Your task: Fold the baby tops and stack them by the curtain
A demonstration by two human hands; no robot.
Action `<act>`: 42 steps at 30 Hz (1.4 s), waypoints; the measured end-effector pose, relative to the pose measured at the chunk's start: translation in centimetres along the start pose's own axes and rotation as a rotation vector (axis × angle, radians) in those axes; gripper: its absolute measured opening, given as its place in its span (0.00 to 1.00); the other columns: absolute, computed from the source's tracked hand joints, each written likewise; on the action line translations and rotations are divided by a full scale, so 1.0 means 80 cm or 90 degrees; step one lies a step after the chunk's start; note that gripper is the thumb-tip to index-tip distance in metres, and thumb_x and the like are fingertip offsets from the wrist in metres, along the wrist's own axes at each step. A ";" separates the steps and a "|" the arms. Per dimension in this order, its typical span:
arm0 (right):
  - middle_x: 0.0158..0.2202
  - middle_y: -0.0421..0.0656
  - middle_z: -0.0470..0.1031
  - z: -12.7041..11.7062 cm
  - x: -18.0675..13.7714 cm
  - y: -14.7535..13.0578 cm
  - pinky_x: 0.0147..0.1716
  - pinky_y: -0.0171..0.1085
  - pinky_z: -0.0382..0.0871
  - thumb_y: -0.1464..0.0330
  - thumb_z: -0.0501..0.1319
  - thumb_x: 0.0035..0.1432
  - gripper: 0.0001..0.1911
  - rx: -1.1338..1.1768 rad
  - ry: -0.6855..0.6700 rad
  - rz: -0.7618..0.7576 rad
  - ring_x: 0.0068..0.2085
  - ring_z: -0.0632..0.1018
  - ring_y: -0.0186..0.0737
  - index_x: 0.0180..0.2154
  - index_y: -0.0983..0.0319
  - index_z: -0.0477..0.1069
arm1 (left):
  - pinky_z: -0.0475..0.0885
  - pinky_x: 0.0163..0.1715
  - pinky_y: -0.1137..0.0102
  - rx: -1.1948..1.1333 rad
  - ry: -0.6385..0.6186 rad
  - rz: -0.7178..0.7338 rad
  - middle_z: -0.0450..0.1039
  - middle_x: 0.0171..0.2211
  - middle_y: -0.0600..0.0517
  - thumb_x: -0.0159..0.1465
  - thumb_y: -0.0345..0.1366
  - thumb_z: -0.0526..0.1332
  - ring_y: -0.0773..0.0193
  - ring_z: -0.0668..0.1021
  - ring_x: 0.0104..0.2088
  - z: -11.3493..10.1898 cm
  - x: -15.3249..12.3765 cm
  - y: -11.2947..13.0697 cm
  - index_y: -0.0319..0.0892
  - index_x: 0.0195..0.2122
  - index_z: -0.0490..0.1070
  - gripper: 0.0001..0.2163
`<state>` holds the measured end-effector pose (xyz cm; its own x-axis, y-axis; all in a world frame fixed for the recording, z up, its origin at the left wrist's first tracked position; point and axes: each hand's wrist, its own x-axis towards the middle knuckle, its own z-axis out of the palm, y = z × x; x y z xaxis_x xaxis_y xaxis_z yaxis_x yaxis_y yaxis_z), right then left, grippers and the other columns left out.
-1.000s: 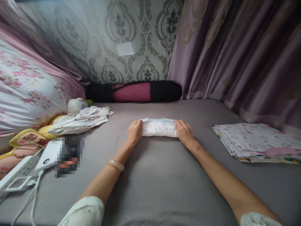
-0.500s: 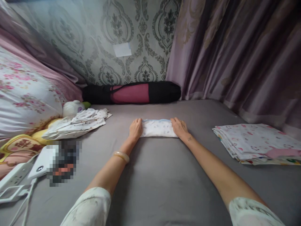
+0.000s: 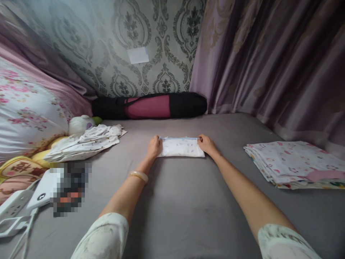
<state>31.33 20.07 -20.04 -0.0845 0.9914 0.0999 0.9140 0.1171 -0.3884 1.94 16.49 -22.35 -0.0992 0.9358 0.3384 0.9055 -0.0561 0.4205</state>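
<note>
A small white cloth with faint grey prints and a light blue edge lies folded into a flat strip on the grey bed sheet. Closed on its left end is my left hand, with a pale bangle on that wrist. My right hand pinches the far right corner, thumb and fingers together at the blue edge. Between the two hands the cloth is stretched straight across. Its underside is hidden.
Folded printed cloths are stacked at the right. At the left lie a crumpled white garment, a power bank and a power strip with cables. A black and red long bag lies along the wall.
The cloth's far edge has been drawn slightly toward me, and the strip looks a little wider to the left. My right hand has turned so its pinching thumb shows.
</note>
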 end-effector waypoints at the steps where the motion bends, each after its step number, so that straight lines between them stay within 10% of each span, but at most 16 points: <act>1: 0.45 0.49 0.78 0.001 0.001 0.000 0.40 0.36 0.67 0.65 0.53 0.65 0.16 0.006 0.002 0.009 0.45 0.78 0.43 0.50 0.62 0.72 | 0.70 0.44 0.64 -0.010 0.009 -0.012 0.74 0.38 0.43 0.65 0.33 0.51 0.58 0.76 0.42 0.002 0.001 -0.002 0.42 0.39 0.64 0.05; 12: 0.43 0.49 0.80 0.004 0.012 0.000 0.38 0.34 0.67 0.67 0.56 0.62 0.15 0.053 -0.016 0.050 0.43 0.78 0.41 0.47 0.62 0.75 | 0.68 0.46 0.60 0.053 -0.015 -0.126 0.72 0.44 0.37 0.65 0.35 0.54 0.51 0.75 0.47 -0.022 0.002 0.023 0.38 0.44 0.65 0.08; 19: 0.43 0.49 0.80 -0.010 0.017 -0.016 0.40 0.36 0.67 0.60 0.57 0.62 0.16 0.104 0.020 0.131 0.45 0.78 0.46 0.41 0.62 0.78 | 0.64 0.51 0.55 0.064 -0.019 -0.023 0.71 0.49 0.39 0.67 0.35 0.53 0.49 0.71 0.53 -0.033 -0.024 0.087 0.41 0.49 0.65 0.11; 24: 0.38 0.51 0.80 -0.028 0.009 -0.044 0.40 0.38 0.68 0.54 0.38 0.70 0.34 0.200 0.087 0.187 0.44 0.79 0.48 0.36 0.62 0.79 | 0.57 0.59 0.49 0.019 -0.049 0.031 0.72 0.51 0.39 0.68 0.34 0.51 0.49 0.69 0.58 -0.016 -0.043 0.110 0.41 0.47 0.66 0.10; 33: 0.67 0.47 0.58 0.009 -0.055 -0.098 0.65 0.52 0.46 0.70 0.45 0.67 0.25 -0.011 -0.013 -0.229 0.67 0.56 0.47 0.63 0.62 0.61 | 0.49 0.64 0.47 0.042 -0.045 0.076 0.67 0.59 0.38 0.70 0.34 0.45 0.48 0.63 0.65 -0.007 -0.054 0.114 0.37 0.54 0.65 0.16; 42: 0.69 0.45 0.51 0.022 -0.072 -0.112 0.66 0.58 0.38 0.66 0.42 0.68 0.28 -0.078 -0.063 -0.253 0.69 0.49 0.50 0.67 0.62 0.54 | 0.46 0.65 0.47 0.099 -0.125 0.039 0.59 0.65 0.41 0.71 0.41 0.42 0.46 0.57 0.67 -0.003 -0.054 0.101 0.38 0.64 0.59 0.24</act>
<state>22.93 13.38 -18.79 -0.4724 0.8719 0.1288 0.8423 0.4896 -0.2253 9.62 11.91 -20.22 0.0257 0.9828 0.1830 0.9614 -0.0744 0.2648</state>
